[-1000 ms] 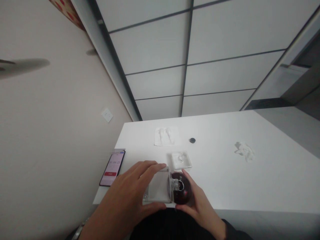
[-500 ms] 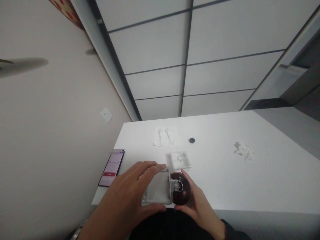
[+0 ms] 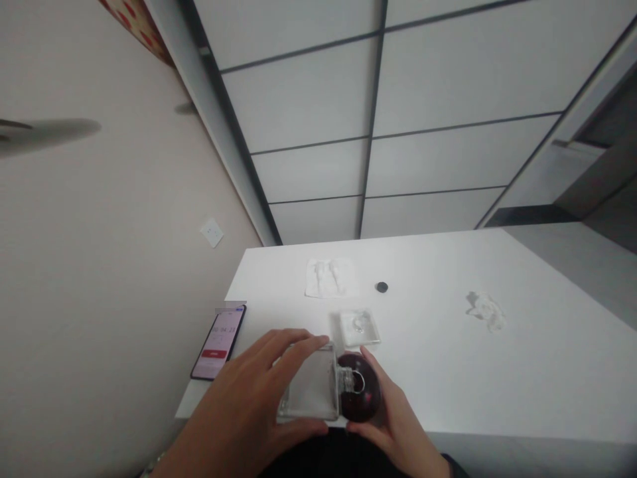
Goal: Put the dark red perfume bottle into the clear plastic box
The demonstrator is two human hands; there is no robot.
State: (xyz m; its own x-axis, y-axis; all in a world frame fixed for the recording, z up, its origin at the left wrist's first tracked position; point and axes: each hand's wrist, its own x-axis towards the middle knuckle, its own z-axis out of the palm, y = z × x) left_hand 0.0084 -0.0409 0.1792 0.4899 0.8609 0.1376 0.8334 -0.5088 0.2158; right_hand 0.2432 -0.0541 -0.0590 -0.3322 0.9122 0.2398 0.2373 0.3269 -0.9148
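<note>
Here, at the desk's [image 3: 448,372] near edge, the left hand's [image 3: 249,405] fingers grip a clear case [image 3: 309,390] while the right hand [image 3: 393,425] cradles a dark red disc [image 3: 359,397] touching it.

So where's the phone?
In the head view, the phone lies at the table's left edge, just left of the left hand.

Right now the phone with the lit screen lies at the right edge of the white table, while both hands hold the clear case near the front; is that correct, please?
Not quite. In the head view the phone lies at the left edge of the white table, not the right. Both the left hand and right hand do hold the clear case near the front.
</note>
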